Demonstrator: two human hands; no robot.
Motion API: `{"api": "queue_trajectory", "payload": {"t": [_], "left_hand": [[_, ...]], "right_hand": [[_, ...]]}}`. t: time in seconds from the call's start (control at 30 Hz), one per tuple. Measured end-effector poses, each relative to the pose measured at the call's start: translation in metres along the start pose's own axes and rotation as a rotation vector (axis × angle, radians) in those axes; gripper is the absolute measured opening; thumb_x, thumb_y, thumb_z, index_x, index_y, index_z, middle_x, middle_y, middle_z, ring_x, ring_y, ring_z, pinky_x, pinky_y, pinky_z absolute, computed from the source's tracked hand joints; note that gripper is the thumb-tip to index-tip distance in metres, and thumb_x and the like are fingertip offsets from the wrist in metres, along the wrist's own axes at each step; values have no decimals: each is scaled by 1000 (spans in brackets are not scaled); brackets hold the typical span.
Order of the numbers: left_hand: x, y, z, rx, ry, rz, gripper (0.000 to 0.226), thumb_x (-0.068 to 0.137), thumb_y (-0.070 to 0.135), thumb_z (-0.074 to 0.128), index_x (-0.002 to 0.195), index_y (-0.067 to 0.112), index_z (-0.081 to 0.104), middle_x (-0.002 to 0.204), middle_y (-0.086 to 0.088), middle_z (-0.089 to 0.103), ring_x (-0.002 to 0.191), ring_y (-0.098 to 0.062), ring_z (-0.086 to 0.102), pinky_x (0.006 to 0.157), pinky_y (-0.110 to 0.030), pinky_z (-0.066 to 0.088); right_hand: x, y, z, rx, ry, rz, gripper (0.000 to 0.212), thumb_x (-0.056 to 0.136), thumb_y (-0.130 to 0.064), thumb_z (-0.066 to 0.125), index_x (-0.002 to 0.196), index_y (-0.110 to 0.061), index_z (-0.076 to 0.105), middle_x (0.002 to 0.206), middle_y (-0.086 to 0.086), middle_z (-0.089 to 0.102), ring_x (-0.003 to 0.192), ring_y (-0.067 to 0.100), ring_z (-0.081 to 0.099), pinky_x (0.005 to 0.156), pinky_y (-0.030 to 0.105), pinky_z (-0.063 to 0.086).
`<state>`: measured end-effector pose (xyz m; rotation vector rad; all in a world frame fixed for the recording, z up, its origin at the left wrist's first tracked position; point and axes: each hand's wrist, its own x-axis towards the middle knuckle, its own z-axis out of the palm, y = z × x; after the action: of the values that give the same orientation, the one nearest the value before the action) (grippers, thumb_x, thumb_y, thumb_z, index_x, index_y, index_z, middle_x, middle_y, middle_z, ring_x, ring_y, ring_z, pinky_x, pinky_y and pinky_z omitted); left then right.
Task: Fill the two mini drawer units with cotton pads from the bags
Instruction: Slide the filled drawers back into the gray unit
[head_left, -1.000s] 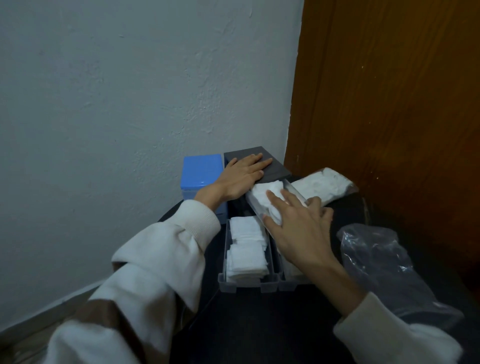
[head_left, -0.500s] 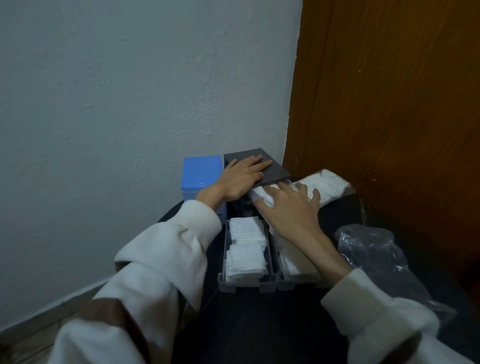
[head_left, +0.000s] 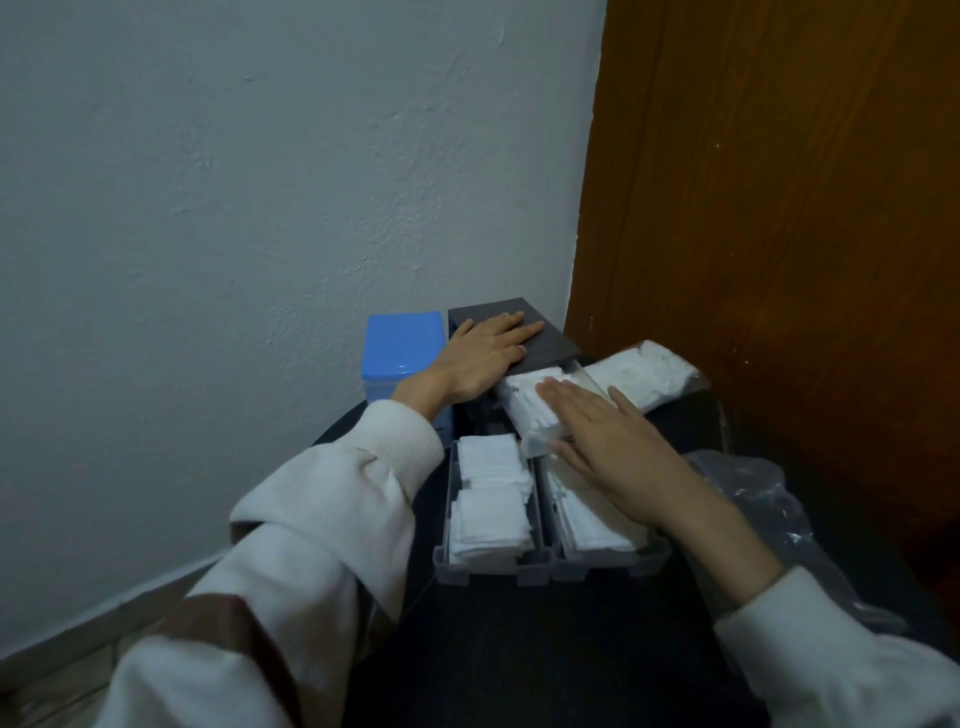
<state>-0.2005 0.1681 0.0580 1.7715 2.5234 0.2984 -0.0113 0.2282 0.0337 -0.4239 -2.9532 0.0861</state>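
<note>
- Your left hand (head_left: 480, 358) is resting flat, fingers released, on the grey drawer unit (head_left: 511, 322)
- Your right hand (head_left: 618, 441), fingers straight, is pressing soft, light cotton pads (head_left: 535, 410) into its raised drawer; take them by the stack's sides

Dim, bluish cast – soft shadows, no glare; wide-angle bend at edges.

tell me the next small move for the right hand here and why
Probably push the top drawer into the grey unit. It sticks out, full of cotton pads; the right hand lies flat on it, and the left hand rests flat on the unit's top, apparently bracing it.
</note>
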Motion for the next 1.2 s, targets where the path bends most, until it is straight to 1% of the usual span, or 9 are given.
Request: {"api": "queue_trajectory", "payload": {"t": [0.1,0.23,0.43,0.63,0.77,0.93,1.03,1.1,1.2], "left_hand": [[0,0,0,-8,1,4,47,103,22,22,149,26,12,158,-3,10,145,-17,9,116,-45,2],[0,-2,0,-19,1,-1,47,103,22,22,149,26,13,158,-2,10,145,-16,8,116,-45,1],[-1,0,-1,3,4,7,48,103,22,22,149,25,12,158,-4,9,145,-18,10,116,-46,3],[-1,0,0,-21,10,6,47,103,23,23,149,27,14,158,-3,11,145,-17,11,116,-45,3],[0,-1,1,3,13,16,48,103,23,24,149,26,14,158,-4,10,145,-18,11,115,-46,3],[1,-2,1,-15,13,13,47,103,24,23,149,27,14,158,-3,10,145,-18,10,115,-46,2],[1,-2,1,-23,10,7,47,103,24,24,149,27,14,158,-3,10,145,-17,10,115,-45,1],[1,-2,2,-17,14,12,47,103,24,24,149,27,14,158,-3,10,145,-17,9,115,-45,1],[0,-2,2,-19,18,17,47,103,24,24,149,26,15,158,-3,10,145,-17,9,115,-45,1]], "right_hand": [[10,-2,1,24,93,-4,50,100,-34,35,147,-23,20,155,-2,21,143,11,15,116,35,3],[9,-6,4,-80,313,-41,44,89,-28,58,130,-17,50,131,8,51,122,25,48,105,42,32],[17,-4,4,-101,276,-28,42,97,-32,43,137,-23,42,136,0,48,129,19,40,111,42,16],[28,-5,6,-66,477,-24,26,80,-24,70,104,-18,63,99,3,68,97,22,62,98,40,28],[29,-4,4,-1,434,-78,29,79,-9,69,108,-14,67,101,8,60,94,24,56,85,39,41],[38,1,-4,-20,426,-120,22,82,-10,66,103,-17,65,99,3,69,95,21,62,99,41,36],[41,1,-5,74,452,-129,14,79,-8,70,92,-13,69,92,5,68,85,20,62,81,33,47],[41,1,-4,144,486,-100,13,77,-8,73,89,-11,68,90,5,64,80,15,57,70,24,43],[47,2,-3,64,547,-50,17,71,-11,78,83,-14,65,85,4,64,80,17,55,68,26,37]]}}
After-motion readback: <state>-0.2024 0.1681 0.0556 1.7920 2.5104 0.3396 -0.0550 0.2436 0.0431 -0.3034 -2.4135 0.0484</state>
